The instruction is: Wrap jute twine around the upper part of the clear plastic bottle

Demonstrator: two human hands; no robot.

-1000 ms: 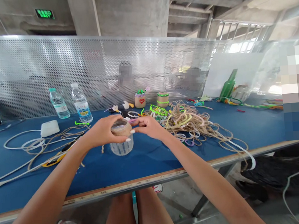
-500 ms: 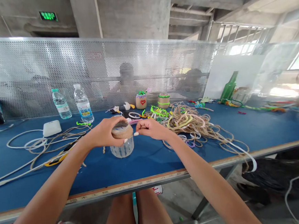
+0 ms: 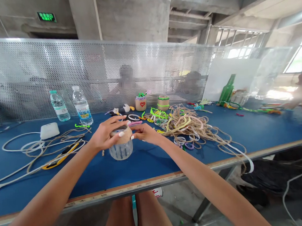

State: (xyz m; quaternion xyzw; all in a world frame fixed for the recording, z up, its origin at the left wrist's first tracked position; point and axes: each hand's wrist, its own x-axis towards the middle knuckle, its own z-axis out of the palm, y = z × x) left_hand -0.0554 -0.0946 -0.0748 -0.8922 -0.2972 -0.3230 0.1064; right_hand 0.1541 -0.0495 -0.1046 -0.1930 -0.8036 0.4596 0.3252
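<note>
- The left hand (image 3: 106, 134) grasps the jar (image 3: 121, 151) by its wrapped top.
- The right hand (image 3: 145, 133) touches its side, fingers bent; whether they pinch anything is unclear.
- The jar stands on the blue table (image 3: 155, 163).

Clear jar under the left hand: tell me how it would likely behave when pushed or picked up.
The jar would likely slide rather than roll, since it stands upright on its base. Its bare, clear lower wall may be slippery, while the tan wrapping around its upper part would probably give better grip.
</note>
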